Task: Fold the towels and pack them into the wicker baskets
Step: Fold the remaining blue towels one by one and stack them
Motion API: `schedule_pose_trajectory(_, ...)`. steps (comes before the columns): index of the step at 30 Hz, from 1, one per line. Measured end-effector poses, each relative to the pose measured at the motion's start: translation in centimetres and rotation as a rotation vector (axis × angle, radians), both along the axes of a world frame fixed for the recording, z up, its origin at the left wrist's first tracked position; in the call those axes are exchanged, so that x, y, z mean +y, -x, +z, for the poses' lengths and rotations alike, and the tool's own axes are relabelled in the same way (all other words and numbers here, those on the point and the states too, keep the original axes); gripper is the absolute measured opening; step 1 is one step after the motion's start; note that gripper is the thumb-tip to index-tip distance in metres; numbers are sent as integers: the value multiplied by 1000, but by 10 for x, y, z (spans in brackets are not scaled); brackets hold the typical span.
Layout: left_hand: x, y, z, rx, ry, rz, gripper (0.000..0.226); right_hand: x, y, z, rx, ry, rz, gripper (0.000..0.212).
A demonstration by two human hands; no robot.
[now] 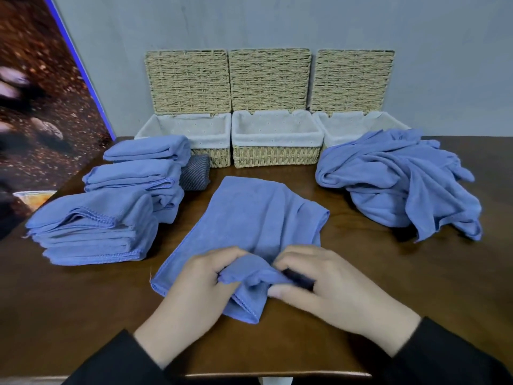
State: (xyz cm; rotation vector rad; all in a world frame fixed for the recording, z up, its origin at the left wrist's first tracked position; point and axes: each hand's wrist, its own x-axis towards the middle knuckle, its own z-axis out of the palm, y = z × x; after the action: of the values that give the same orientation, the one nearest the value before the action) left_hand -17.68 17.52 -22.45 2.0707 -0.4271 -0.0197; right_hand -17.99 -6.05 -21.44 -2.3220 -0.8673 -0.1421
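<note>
A blue towel [249,220] lies spread on the dark wooden table [83,301] in front of me. My left hand [194,290] and my right hand [327,287] both pinch its bunched near edge. Folded blue towels sit at the left in three stacks: a near stack [91,229], a middle stack [138,179] and a far stack [150,148]. A heap of unfolded blue towels [399,184] lies at the right. Three wicker baskets with white liners and raised lids stand along the wall: left [194,132], middle [277,140], right [349,123].
A dark striped cloth [195,173] lies between the folded stacks and the left basket. A grey wall [277,20] runs behind the baskets. A patterned panel with a blue edge [41,93] leans at the left.
</note>
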Motion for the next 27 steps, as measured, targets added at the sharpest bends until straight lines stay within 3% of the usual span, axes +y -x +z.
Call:
schedule_pose_trajectory(3,0,-1,3,-10,74,97,32,-25,-22,4,-72,-137,-208,9)
schedule_pose_trajectory(5,-2,1,6,-4,120,142,43,-47,-44,1,-99,-74,-416,25)
schedule_pose_trajectory(8,-4,7,10,-11,147,184,38,-62,-69,-6,50,28,-556,48)
schedule_pose_trajectory(13,-6,10,16,-10,180,232,45,-49,-87,-14,7,33,-590,5)
schedule_pose_trajectory(18,-7,11,20,-49,194,279,52,-41,-84,-7,2,-31,-593,8)
schedule_pose_trajectory(23,-2,6,28,-113,256,451,38,-60,-79,7,-7,-22,-596,20)
schedule_pose_trajectory(27,4,-3,60,-168,235,549,62,-78,-63,35,-98,-12,-565,24)
